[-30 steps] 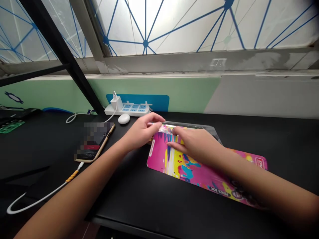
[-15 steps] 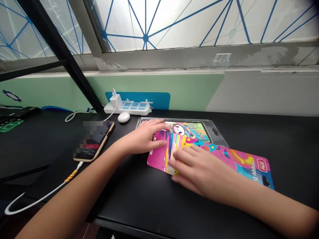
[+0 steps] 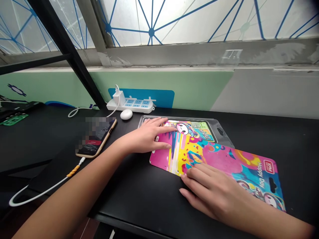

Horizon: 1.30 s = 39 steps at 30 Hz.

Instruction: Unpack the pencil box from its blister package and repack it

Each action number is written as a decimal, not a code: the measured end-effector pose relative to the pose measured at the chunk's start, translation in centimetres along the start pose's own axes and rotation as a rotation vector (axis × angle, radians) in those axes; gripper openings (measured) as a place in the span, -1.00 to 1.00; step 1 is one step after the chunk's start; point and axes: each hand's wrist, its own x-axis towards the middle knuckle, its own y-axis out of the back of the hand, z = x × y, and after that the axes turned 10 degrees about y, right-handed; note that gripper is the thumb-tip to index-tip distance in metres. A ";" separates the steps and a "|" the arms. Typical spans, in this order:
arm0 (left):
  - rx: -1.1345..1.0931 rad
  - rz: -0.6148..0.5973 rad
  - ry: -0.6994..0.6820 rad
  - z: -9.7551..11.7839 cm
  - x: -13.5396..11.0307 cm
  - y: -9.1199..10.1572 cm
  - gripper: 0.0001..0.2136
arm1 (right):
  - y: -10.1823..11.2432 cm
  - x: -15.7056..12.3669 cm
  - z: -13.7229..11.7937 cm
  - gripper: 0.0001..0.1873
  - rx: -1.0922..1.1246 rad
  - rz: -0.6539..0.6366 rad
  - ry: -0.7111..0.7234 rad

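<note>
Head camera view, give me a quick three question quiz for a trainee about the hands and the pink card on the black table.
1. True or false: the right hand lifts the pink card off the table.
2. What does the card's far edge overlap? A charger; B clear plastic pack; C power strip.
3. Which hand lies nearer the phone?
Key: 1 false, the card lies flat; 2 B; 3 the left hand.
</note>
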 end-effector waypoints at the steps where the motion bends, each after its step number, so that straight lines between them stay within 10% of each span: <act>1: 0.001 0.002 -0.002 -0.1 0.0 0.0 -0.42 | 0.0 0.0 0.0 -0.84 -0.002 0.007 -0.004; 39: -0.081 -0.079 -0.011 -0.6 -0.1 1.1 -0.45 | 1.3 -0.1 1.0 -0.83 0.171 -0.040 0.012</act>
